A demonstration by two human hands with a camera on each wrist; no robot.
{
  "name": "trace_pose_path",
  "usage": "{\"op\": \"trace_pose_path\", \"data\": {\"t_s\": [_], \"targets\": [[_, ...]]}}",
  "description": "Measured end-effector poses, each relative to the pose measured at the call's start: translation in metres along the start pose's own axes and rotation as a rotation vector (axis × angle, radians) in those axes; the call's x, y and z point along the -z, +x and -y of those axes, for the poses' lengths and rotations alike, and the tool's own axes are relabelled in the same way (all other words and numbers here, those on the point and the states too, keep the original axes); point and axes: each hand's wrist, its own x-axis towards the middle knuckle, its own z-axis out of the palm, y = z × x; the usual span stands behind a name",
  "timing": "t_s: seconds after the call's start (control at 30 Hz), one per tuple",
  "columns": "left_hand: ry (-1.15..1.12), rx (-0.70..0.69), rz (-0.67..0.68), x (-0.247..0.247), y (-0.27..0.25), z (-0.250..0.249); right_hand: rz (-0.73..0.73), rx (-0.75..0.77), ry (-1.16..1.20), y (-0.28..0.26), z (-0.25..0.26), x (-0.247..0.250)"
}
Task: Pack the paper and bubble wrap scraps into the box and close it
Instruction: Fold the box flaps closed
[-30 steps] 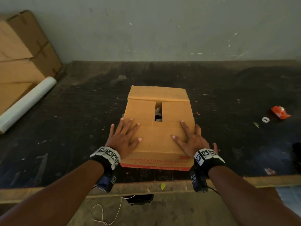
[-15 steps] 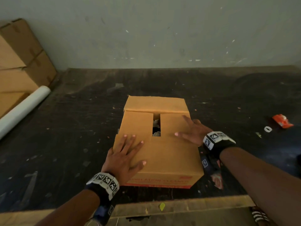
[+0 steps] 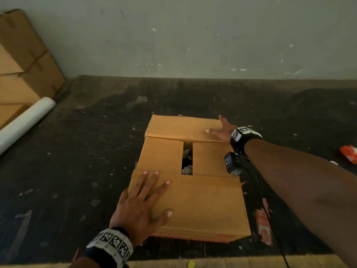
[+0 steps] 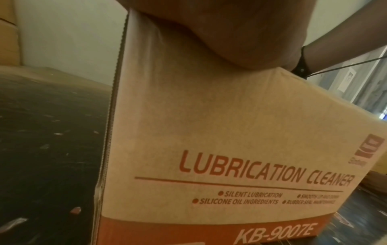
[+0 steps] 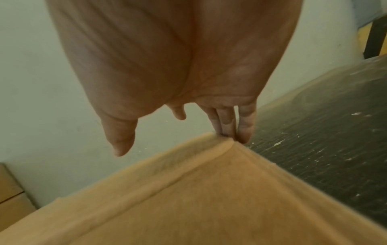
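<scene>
2 flat hands on box

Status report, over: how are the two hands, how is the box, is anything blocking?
Left hand open, flat on near flap. Right hand open, on far flap. Box flaps folded, centre gap showing scraps. Nothing blocking.

Head view looks down over box; wrist views sit close against same box.

The dark, scuffed table carries the box, a white roll and an orange wrapper.
</scene>
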Motion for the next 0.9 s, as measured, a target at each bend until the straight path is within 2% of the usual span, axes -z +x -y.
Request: {"op": "trace_pose_path", "data": {"t_s": [0.1,0.23,0.4,0.57,0.63,0.77,0.9], "targets": [[-0.001,0.002,-0.001,0.0,0.001,0.0,-0.123,0.007,0.054,-0.005,0.001,0.009],[-0.008,0.005,-0.001,0.001,0.001,0.0,-0.249,0.104,0.192,-0.036,0.001,0.026],[-0.013,0.017,-0.025,0.002,-0.001,-0.002,-0.269,0.219,0.208,-0.095,-0.013,0.025],[-0.129,0.072,-0.101,0.009,-0.004,-0.002,-0.317,0.25,0.145,-0.152,-0.029,0.002],[-0.206,0.106,-0.112,0.012,-0.005,-0.002,-0.277,0.221,0.079,-0.168,-0.035,-0.015],[-0.24,0.175,-0.124,0.016,-0.005,-0.002,-0.104,0.109,-0.025,-0.186,-0.051,-0.058],[-0.368,0.329,-0.004,0.025,0.001,0.003,0.053,-0.046,0.018,-0.196,-0.059,-0.089]]}}
